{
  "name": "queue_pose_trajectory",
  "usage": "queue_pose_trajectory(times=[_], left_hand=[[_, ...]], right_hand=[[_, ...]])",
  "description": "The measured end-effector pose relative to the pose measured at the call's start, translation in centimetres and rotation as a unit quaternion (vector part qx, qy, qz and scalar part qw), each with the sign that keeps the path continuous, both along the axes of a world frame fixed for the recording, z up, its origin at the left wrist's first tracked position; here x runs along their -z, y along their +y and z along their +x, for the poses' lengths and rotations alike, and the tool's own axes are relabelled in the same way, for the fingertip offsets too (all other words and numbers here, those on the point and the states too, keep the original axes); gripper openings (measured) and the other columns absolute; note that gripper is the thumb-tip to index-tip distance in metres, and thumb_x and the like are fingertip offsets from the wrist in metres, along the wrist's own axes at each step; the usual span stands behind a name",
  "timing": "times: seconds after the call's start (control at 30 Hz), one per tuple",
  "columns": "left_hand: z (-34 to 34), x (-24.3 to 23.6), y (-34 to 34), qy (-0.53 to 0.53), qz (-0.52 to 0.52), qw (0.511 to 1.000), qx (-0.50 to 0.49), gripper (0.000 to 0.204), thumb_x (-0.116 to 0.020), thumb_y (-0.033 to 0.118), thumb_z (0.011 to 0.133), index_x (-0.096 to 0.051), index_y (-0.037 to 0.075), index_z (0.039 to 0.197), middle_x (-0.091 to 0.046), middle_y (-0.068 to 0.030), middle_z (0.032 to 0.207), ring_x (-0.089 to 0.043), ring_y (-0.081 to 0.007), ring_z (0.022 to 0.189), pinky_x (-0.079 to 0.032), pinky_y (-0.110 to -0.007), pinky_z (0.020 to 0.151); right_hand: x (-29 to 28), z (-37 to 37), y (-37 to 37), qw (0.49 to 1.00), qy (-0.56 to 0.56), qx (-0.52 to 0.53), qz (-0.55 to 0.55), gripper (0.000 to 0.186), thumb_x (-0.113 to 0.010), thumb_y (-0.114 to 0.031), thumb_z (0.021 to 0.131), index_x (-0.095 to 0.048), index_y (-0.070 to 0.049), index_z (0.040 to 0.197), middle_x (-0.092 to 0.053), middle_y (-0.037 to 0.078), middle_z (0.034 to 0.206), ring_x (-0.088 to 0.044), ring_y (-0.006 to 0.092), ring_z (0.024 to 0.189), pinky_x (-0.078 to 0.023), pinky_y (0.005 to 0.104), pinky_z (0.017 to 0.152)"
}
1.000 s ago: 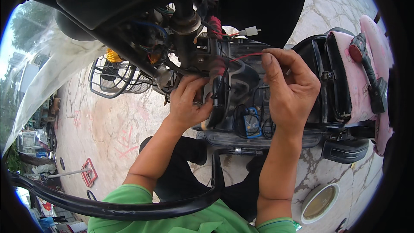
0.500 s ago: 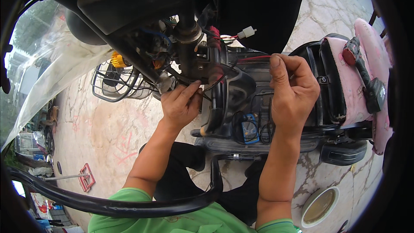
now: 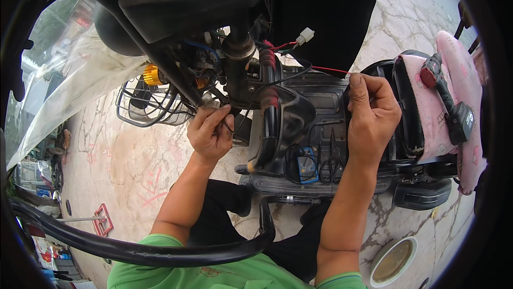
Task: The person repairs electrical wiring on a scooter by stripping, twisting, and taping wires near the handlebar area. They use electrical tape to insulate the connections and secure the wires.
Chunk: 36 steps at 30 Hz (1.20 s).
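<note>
Diffuse daylight fills the scene, bright and fairly even across the pale ground (image 3: 123, 150), where shadows are soft and faint. At the left, the clear plastic sheet (image 3: 64, 104) looks milky and washed out against a hazy background. The large black panel (image 3: 320, 16) sinks into near-solid darkness, its surface detail lost, while the black tube (image 3: 176, 257) carries a dull sheen. Both the left hand (image 3: 210, 134) and right hand (image 3: 372, 106) look reasonably sharp. Fisheye distortion bends and squeezes shapes toward the rim, beyond which the corners go black.
</note>
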<state>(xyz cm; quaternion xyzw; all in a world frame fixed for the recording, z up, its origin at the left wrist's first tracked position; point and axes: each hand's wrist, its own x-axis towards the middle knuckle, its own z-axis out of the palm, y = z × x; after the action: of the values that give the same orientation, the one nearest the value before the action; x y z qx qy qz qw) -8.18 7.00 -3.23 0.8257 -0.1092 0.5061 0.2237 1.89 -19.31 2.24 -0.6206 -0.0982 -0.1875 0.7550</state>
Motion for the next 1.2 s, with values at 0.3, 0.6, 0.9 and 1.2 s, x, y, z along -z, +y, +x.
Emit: queue_pose_trajectory(times=[0.3, 0.6, 0.9, 1.2], left_hand=[[-0.3, 0.0, -0.2, 0.06, 0.085, 0.993, 0.057, 0.029, -0.088, 0.006, 0.071, -0.074, 0.002, 0.096, -0.064, -0.0096, 0.066, -0.058, -0.0221, 0.051, -0.042, -0.03, 0.047], [-0.1, 0.3, 0.5, 0.036, -0.011, 0.998, 0.043, 0.015, -0.082, 0.007, 0.082, -0.07, -0.001, 0.085, -0.059, -0.0086, 0.061, -0.057, -0.0208, 0.049, -0.041, -0.029, 0.046], [0.2, -0.6, 0.2, 0.001, -0.054, 0.999, -0.006, 0.012, -0.077, 0.006, 0.088, -0.071, -0.003, 0.092, -0.064, -0.0114, 0.08, -0.056, -0.0157, 0.056, -0.043, -0.026, 0.05], [0.3, -2.8, -1.5, 0.009, 0.022, 1.0, 0.02, 0.011, -0.073, 0.003, 0.09, -0.068, -0.004, 0.097, -0.068, -0.0146, 0.098, -0.064, -0.0242, 0.085, -0.053, -0.032, 0.076]], right_hand=[[0.3, 0.2, -0.3, 1.0, -0.001, 0.009, -0.004, 0.021, -0.077, -0.016, 0.094, -0.068, 0.002, 0.089, -0.06, -0.004, 0.074, -0.045, 0.0001, 0.064, -0.035, 0.0164, 0.056], [0.1, -0.1, -0.5, 1.0, -0.006, 0.01, -0.007, 0.02, -0.076, -0.015, 0.095, -0.067, 0.002, 0.088, -0.061, -0.004, 0.076, -0.047, 0.0006, 0.066, -0.038, 0.0166, 0.06], [0.0, -0.3, -0.5, 1.0, -0.024, 0.006, 0.001, 0.017, -0.076, -0.011, 0.094, -0.067, 0.001, 0.088, -0.061, -0.005, 0.076, -0.048, 0.0004, 0.067, -0.039, 0.0163, 0.061], [-0.4, -0.5, -0.2, 1.0, -0.021, -0.009, 0.021, 0.014, -0.076, -0.009, 0.093, -0.069, 0.002, 0.09, -0.062, -0.005, 0.077, -0.049, -0.0004, 0.067, -0.038, 0.0152, 0.061]])
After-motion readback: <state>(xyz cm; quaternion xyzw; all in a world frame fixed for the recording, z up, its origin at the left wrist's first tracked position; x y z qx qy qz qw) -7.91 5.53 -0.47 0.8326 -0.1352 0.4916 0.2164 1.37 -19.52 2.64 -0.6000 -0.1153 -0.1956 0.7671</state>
